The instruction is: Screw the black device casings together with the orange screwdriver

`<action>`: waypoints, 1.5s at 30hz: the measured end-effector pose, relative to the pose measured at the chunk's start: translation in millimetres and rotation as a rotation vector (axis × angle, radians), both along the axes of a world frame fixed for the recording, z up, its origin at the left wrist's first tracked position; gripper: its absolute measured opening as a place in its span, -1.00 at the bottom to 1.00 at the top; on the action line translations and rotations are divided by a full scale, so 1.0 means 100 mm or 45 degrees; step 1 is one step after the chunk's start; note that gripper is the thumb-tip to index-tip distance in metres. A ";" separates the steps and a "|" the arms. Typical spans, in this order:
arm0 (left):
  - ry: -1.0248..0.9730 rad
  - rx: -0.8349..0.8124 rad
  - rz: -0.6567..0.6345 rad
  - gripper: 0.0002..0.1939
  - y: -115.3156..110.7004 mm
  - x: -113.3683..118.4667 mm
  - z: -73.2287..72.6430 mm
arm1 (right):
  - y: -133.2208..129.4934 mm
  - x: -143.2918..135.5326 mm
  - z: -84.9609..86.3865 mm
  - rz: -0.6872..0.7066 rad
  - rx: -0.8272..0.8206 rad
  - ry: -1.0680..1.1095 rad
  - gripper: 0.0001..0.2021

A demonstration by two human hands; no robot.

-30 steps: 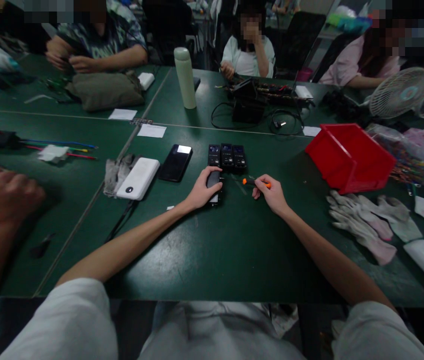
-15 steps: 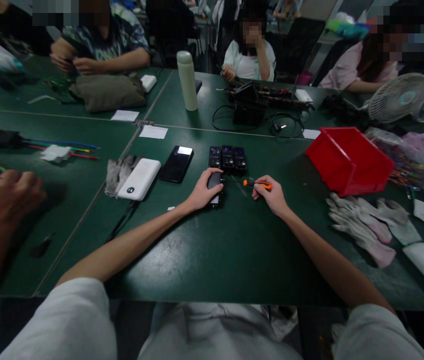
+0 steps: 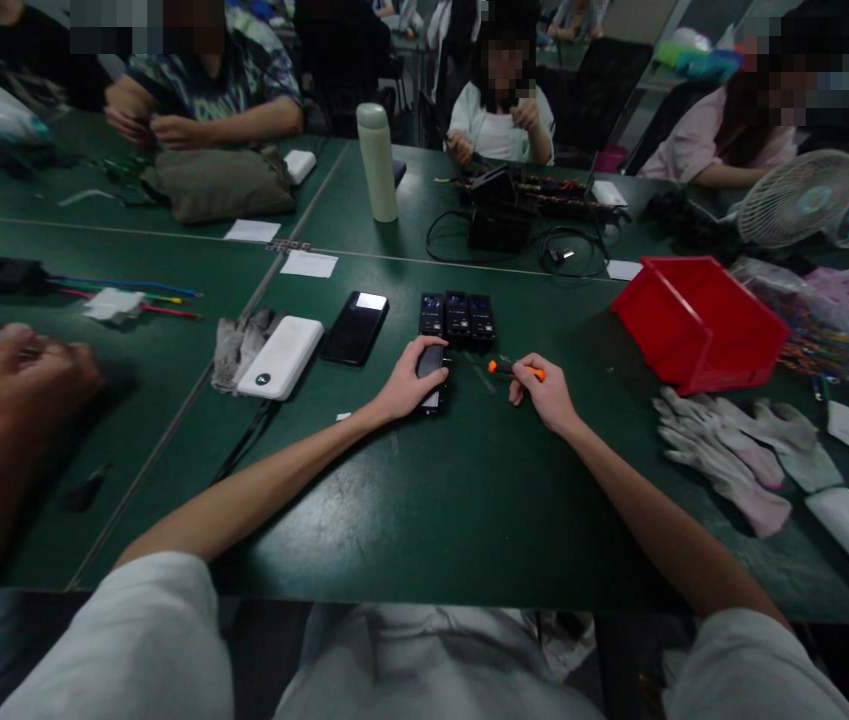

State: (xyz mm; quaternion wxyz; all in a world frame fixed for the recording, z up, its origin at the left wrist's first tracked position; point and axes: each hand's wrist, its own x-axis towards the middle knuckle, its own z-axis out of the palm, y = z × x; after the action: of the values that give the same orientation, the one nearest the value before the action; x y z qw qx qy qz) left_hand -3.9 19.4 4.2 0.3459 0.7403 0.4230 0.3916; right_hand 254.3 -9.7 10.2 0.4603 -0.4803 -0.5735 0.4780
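My left hand (image 3: 410,382) is wrapped round a small black box-shaped device (image 3: 432,362) lying on the green table, thumb and fingers pressing its sides. My right hand (image 3: 544,390) grips an orange-and-black screwdriver (image 3: 503,367) by its handle. The tool's thin shaft points left, toward the right side of the held device; its tip is too fine to make out. Just beyond my left hand, three similar black devices (image 3: 457,316) stand side by side in a row. A black phone (image 3: 355,328) lies to the left of them.
A white power bank (image 3: 280,358) rests partly on a grey glove (image 3: 232,350) at left. At right are a red bin (image 3: 701,325) and work gloves (image 3: 724,450). Farther back stands a pale green bottle (image 3: 377,165). A co-worker's hand (image 3: 34,385) is at the left edge.
My hands stay almost where they were, with the right one shifted very slightly. The co-worker's hand at left has moved a little, and the person opposite has lowered a hand from the face.
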 end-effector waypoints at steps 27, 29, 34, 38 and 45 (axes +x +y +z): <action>-0.019 -0.024 0.005 -0.60 0.01 0.00 -0.01 | -0.01 0.00 0.02 0.032 0.008 0.022 -0.76; -0.022 -0.033 0.005 -0.60 0.01 0.00 -0.01 | -0.01 0.00 0.02 0.037 0.002 0.022 -0.77; -0.041 -0.033 0.005 -0.61 0.01 0.01 -0.01 | 0.00 0.01 0.00 0.025 0.013 0.005 -0.74; -0.026 -0.045 0.019 -0.60 0.00 0.01 -0.01 | 0.01 0.00 -0.03 0.006 0.030 -0.011 -0.71; -0.014 -0.041 0.013 -0.60 0.01 0.01 0.00 | 0.01 0.00 -0.03 0.008 0.027 0.011 -0.74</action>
State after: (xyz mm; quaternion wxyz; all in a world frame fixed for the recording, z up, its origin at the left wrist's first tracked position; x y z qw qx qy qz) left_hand -3.3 20.2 3.8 0.3581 0.7302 0.4313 0.3906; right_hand 254.5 -8.5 7.1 0.4663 -0.4715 -0.5782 0.4754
